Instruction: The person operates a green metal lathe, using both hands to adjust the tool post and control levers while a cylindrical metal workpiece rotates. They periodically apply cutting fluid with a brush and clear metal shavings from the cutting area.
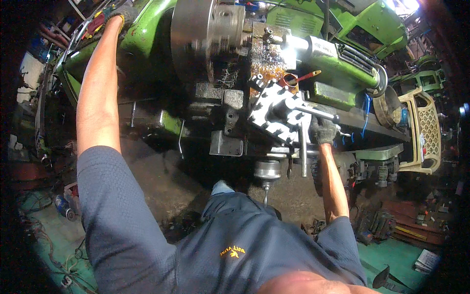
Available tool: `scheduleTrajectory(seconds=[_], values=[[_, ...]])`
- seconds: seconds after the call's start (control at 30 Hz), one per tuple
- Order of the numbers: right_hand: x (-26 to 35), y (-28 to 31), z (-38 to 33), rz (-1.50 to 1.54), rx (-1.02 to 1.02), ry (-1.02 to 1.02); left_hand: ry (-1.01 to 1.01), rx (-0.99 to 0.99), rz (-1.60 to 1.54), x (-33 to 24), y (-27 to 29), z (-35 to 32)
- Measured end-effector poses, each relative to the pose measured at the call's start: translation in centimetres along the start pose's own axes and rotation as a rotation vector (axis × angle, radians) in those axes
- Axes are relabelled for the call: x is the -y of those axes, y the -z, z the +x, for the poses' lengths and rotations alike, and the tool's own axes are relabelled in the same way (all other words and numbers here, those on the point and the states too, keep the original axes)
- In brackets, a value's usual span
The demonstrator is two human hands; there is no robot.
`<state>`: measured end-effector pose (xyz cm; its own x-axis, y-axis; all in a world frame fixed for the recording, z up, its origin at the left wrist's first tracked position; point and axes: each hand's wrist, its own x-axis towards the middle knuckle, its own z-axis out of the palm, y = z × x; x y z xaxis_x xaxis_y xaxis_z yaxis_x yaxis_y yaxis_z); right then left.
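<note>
A green metal lathe fills the far side, with a large steel chuck point(193, 41) whose surface is smeared as if turning. My left hand point(126, 15), in a dark glove, reaches to the top of the green headstock point(142, 36), beside a red and yellow item; its fingers are hard to make out. My right hand point(324, 128), also gloved, is closed just right of the square tool post point(274, 110), below its lever point(316, 111); what it grips is hidden. A red-handled brush point(306, 77) rests in a small round cup behind the tool post.
The green tailstock point(347, 61) lies right of the chuck, its handwheel point(381, 81) at the end. A beige plastic chair point(425, 130) and a round metal pan point(387, 108) stand at the right. A steel handwheel point(267, 169) juts toward me. Metal shavings point(229, 77) hang under the chuck.
</note>
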<state>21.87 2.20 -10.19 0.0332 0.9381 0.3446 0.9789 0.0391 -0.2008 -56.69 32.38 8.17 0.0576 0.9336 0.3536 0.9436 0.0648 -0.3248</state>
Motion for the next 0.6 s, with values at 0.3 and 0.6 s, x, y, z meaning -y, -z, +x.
scheduleTrajectory(seconds=[0.3, 0.6], values=[[-1.0, -0.6, -0.1, -0.009, -0.021, 0.001, 0.104, -0.021, -0.112, 0.2, -0.7, 0.4], [0.1, 0.4, 0.0, -0.016, -0.015, 0.013, 0.190, -0.048, -0.204, 0.5, -1.6, 1.1]])
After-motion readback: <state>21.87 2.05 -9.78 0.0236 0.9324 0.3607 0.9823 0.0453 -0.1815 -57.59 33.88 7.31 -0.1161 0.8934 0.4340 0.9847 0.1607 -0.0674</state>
